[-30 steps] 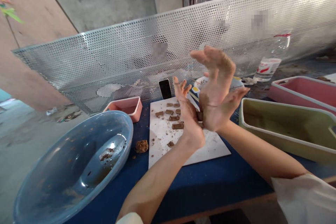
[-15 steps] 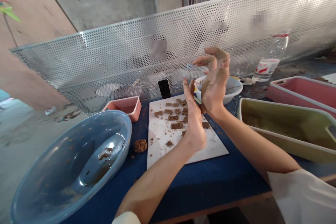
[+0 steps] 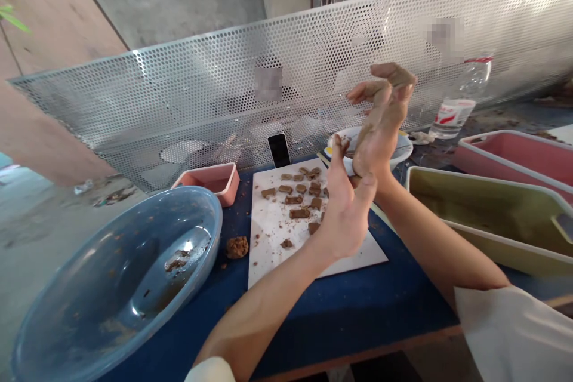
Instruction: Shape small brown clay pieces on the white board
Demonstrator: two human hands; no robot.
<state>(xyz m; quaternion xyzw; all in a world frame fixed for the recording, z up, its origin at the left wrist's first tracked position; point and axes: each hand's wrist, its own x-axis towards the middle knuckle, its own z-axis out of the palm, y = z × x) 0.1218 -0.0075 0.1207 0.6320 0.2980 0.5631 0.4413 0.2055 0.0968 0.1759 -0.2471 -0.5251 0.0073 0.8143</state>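
Note:
My left hand (image 3: 342, 206) and my right hand (image 3: 380, 122) are raised above the table, palm pressed against palm. Both are smeared with brown clay. The left hand's fingers point up and away. The right hand's fingers stretch up with the tips loosely bent. Anything between the palms is hidden. Below them lies a white board (image 3: 273, 250) with several small brown clay pieces (image 3: 299, 213) on its far half. A rough clay lump (image 3: 236, 246) sits on the blue tabletop just left of the board.
A big blue basin (image 3: 213, 215) with wet clay residue stands at the left. Behind are a small pink tray (image 3: 215, 179), a phone (image 3: 280, 149), a white bowl (image 3: 400, 149) and a plastic bottle (image 3: 456, 110). Green tray (image 3: 492, 209) and pink tray (image 3: 514, 155) lie right. A perforated metal screen (image 3: 179, 101) backs the table.
My hands have slid against each other: the right hand moved up and right, turning edge-on, while the left hand shifted right and its fingers drew together.

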